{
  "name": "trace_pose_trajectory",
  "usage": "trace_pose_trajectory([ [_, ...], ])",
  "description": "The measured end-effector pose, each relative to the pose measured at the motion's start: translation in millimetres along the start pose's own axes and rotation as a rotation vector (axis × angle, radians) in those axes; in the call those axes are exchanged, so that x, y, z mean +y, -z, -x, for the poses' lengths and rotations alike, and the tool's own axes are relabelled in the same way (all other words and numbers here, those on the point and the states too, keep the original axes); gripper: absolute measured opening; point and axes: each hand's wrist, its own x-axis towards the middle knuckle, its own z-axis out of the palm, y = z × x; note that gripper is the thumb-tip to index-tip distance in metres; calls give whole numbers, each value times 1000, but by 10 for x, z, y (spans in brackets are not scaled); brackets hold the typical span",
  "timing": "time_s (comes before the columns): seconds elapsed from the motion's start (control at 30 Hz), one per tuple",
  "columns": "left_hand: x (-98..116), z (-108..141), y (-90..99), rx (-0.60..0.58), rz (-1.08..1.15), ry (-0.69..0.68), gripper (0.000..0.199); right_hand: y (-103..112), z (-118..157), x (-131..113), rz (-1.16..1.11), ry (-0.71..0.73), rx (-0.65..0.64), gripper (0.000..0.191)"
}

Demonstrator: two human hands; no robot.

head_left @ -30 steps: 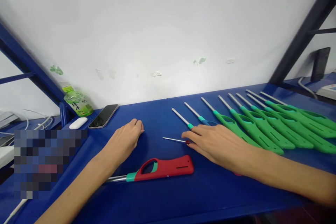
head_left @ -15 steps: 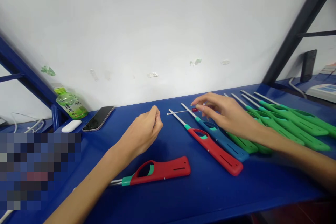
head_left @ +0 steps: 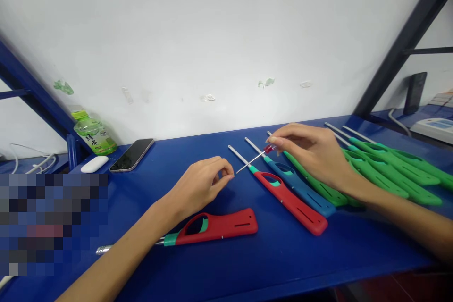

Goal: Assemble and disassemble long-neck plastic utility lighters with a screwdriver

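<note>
From my distant seat I see the right hand [head_left: 311,151] grasping a small screwdriver [head_left: 268,150] by its red handle, thumb and fingers pressed around it. The shaft slants down toward the left hand [head_left: 201,184], whose thumb and finger meet at their tips just beside the screwdriver's point; I cannot tell whether something tiny sits between them.

Nearest me on the blue table [head_left: 283,255], a red lighter [head_left: 231,226] lies crosswise, its metal tube passing beneath the left forearm. To the right I have a slanting row: another red lighter [head_left: 297,205], a blue lighter [head_left: 307,193] beside it, then several green lighters [head_left: 421,175], partly hidden by the right hand and forearm. Over on the left stand a phone lying flat [head_left: 132,155], a white case [head_left: 94,164] and a green bottle [head_left: 95,136].
</note>
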Motion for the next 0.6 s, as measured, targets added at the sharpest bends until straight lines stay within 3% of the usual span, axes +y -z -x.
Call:
trace_pose_trajectory([
  [0.6,80,24,-53,-11,19,-51,15,-32,22,-18,-10,7,-10,16],
])
